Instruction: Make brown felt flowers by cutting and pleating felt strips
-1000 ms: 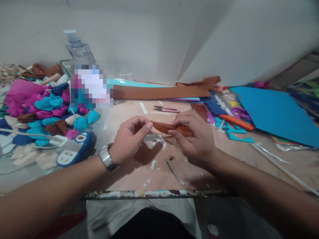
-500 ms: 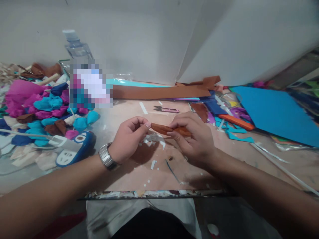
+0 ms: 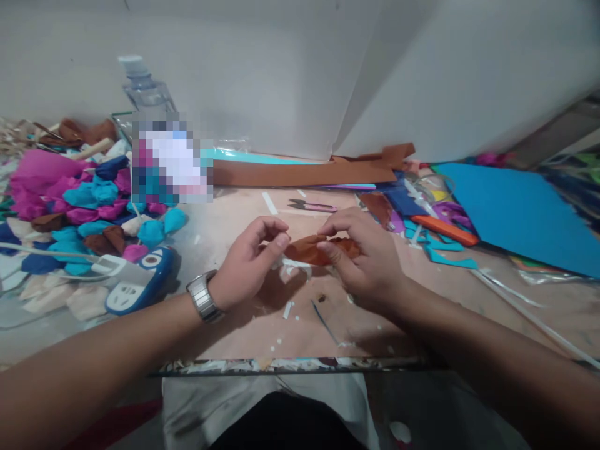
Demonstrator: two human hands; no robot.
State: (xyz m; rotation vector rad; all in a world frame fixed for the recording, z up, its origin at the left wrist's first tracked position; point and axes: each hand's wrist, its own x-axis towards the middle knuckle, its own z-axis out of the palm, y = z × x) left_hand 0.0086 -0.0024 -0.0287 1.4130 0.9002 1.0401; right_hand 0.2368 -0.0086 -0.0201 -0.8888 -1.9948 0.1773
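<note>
A puckered piece of brown crepe paper (image 3: pixel 309 249) is stretched between my two hands, just above the work table. My right hand (image 3: pixel 368 253) pinches it between thumb and fingers; its right part runs into the palm and is partly hidden. At the paper's left end is my left hand (image 3: pixel 250 256), with thumb and forefinger curled close together on the tip. On the table beneath lies a whitish, glossy scrap (image 3: pixel 296 264). Beyond the hands rests a pair of thread snips (image 3: pixel 312 205) with pink handles.
Bunched pink, blue, brown and cream paper pieces (image 3: pixel 89 194) crowd the left, beside a blue-white power strip (image 3: pixel 140 284) and a bottle (image 3: pixel 147 87). A brown strip (image 3: pixel 300 173) spans the back. At right lie an orange cutter (image 3: pixel 445 230) and a blue sheet (image 3: pixel 520 209).
The brown paper was narrow and drawn out; now it looks wider and fuller in the middle. My left fingertips have moved slightly right and loosened a little. My right hand has barely moved.
</note>
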